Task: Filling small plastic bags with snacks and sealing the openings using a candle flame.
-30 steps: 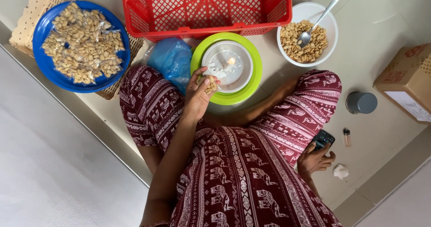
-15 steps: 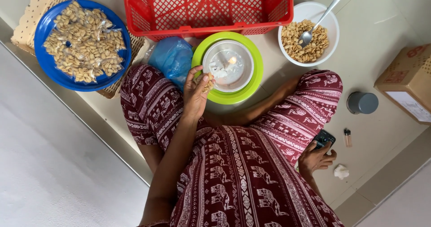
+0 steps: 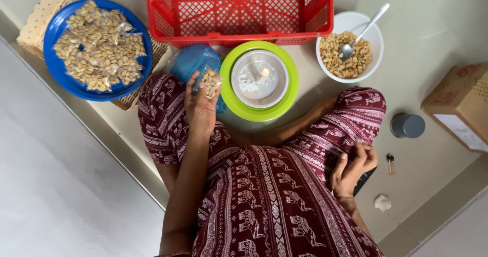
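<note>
Here the left hand point(image 3: 201, 107) pinches a small clear packet of peanuts point(image 3: 210, 83) at nine o'clock of the candle dish point(image 3: 259, 79); the right hand point(image 3: 353, 168) curls around a dark object on the thigh.

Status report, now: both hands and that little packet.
Left hand grips small packet of peanuts, beside green dish. Right hand on dark object at thigh, mostly hidden. Nothing blocking.

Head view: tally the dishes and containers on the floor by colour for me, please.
Blue plate of packets: 1
Green plate under a steel dish: 1
White bowl of nuts with spoon: 1
Red crate: 1
Grey cup: 1
Total: 5
</note>
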